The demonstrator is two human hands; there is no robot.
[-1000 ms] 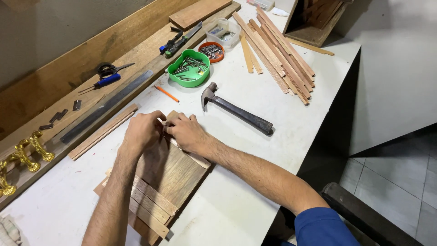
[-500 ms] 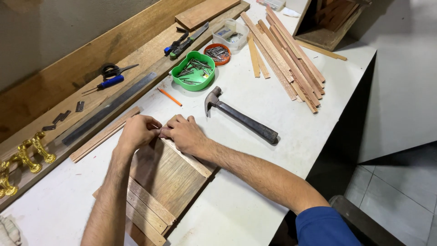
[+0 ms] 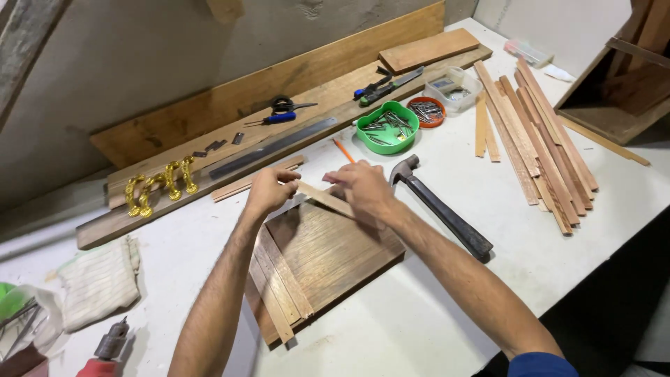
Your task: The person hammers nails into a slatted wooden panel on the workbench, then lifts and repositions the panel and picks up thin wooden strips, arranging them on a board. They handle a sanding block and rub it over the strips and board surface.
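Two hands work one thin wood strip (image 3: 324, 198) over the far edge of the dark wooden panel (image 3: 328, 255): left hand (image 3: 271, 190) pinching its nine o'clock end, right hand (image 3: 364, 190) with fingers closed over the rest. A loose pinch could tip it off the edge. Beyond, at two o'clock, the hammer (image 3: 440, 206) crowds that right wrist on the tabletop (image 3: 419, 307).

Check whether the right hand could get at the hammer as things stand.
Probably yes: the hammer lies bare on the table just beside the right hand, nothing between them, though that hand now holds a thin wooden strip.
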